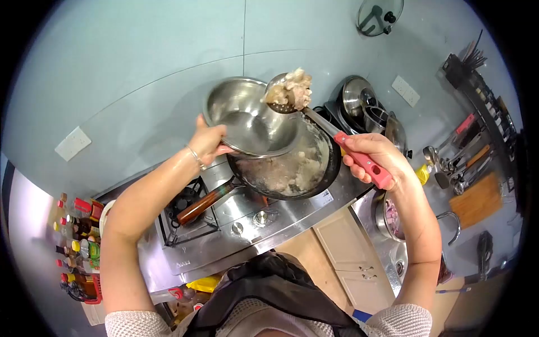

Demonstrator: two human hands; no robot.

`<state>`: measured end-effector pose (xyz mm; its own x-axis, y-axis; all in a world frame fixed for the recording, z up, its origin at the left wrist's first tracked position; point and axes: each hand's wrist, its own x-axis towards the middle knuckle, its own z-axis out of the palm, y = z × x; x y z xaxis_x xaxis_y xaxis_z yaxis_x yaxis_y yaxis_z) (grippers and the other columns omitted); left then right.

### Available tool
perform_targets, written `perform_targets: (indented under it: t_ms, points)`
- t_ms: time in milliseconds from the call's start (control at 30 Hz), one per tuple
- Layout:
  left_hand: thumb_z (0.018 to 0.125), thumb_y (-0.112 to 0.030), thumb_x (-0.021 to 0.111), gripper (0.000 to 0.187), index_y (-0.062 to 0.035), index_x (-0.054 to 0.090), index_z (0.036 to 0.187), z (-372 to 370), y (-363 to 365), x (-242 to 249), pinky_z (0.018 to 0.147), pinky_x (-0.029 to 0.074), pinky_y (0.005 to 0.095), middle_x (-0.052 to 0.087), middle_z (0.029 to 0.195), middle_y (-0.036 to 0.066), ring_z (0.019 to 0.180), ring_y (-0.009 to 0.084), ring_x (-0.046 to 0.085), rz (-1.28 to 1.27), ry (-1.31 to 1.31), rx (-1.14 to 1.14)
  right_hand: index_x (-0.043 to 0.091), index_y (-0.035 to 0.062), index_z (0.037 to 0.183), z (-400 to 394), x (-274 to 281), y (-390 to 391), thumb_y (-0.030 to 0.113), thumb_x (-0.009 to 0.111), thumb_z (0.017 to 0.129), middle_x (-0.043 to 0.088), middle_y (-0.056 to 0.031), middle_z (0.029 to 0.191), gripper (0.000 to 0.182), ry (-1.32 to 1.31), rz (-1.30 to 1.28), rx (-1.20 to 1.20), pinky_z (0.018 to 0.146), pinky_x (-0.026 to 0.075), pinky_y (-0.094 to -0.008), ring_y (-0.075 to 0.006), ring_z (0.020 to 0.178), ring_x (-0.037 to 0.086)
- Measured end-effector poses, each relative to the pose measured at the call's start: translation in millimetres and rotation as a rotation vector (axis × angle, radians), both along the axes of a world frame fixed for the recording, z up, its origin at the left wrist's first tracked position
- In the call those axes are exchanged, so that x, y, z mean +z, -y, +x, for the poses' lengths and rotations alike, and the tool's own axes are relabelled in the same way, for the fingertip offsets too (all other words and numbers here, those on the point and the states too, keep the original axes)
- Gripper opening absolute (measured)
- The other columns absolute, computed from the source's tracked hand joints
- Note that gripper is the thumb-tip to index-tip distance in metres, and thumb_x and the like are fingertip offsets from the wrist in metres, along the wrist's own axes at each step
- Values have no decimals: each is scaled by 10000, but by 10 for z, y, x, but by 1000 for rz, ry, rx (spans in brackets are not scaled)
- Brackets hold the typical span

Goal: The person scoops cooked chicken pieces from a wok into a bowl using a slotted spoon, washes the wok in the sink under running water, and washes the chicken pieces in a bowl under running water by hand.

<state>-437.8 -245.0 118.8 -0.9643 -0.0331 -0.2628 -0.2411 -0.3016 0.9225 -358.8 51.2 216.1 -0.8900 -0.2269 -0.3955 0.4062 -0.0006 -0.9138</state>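
My left hand [210, 140] grips the rim of a steel mixing bowl [247, 129], tilted so that its bare inside faces me. In my right hand [373, 157] is a slotted skimmer [323, 121] with a red handle, my fingers wrapped round it. Pale cooked meat pieces [295, 90] are heaped on the skimmer's head, just right of the bowl's rim. Below both sits a wok [332, 168] on the stove, with cloudy, foamy liquid [292, 168] in it. The bowl hides the wok's upper left part.
The wok's wooden handle [205, 202] points left over a burner [188, 210]. Pots and lids [359, 98] stand behind at the right. A pan of raw meat [393, 219] is by the sink. Bottles [78, 247] line the left; utensils [460, 157] hang on the right wall.
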Motion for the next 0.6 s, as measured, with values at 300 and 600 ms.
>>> perform_targets:
  t_ms: [300,600]
  points:
    - [687,90,429,408,208,190,997,-11,-3,83,586,559,470,401,958,257,715,401,586,-69,90,-66,489,-70,926,146,-253,297,73,482,755,547,-238,655,222,-950,1118,128,579,457,-429,-399,609,552]
    - [707,20,463,430,66,256,1081,387,1170,4,537,570,346,455,884,174,685,211,579,-292,16,92,478,-32,980,-359,-1129,-236,98,443,805,569,-265,728,221,-709,1492,-51,657,435,-480,-416,723,557]
